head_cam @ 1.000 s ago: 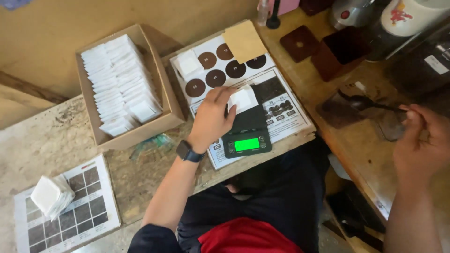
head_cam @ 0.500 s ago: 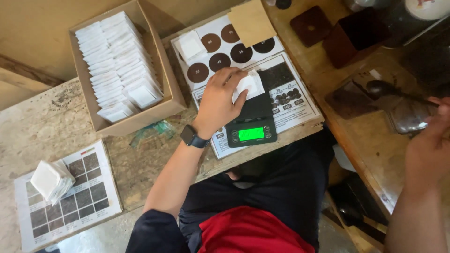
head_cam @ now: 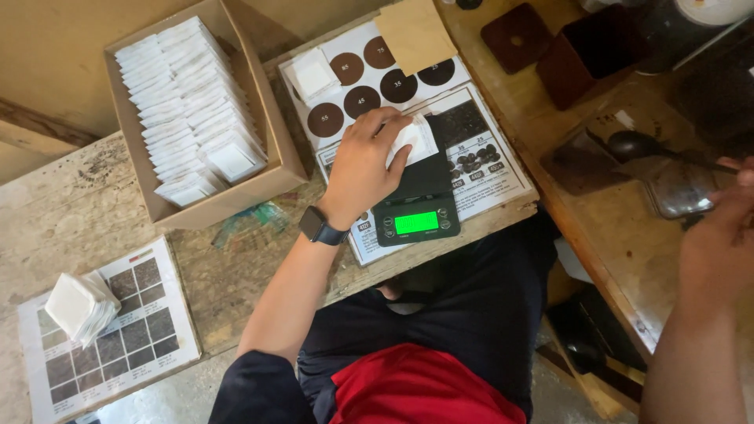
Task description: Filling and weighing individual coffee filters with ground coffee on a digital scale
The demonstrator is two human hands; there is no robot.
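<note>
On the black scale point(head_cam: 416, 200), left hand point(head_cam: 361, 177) pinches a small white filter bag point(head_cam: 414, 139), thumb below, fingers curled over its top edge; bag rests on the platform above the lit green display. Right hand point(head_cam: 719, 235), closed on a dark spoon point(head_cam: 640, 145) handle, hovers over the side bench. Cardboard box point(head_cam: 192, 118) of more bags sits left. Risk: hand pressure on the platform would skew the reading; a tilted spoon would spill.
</note>
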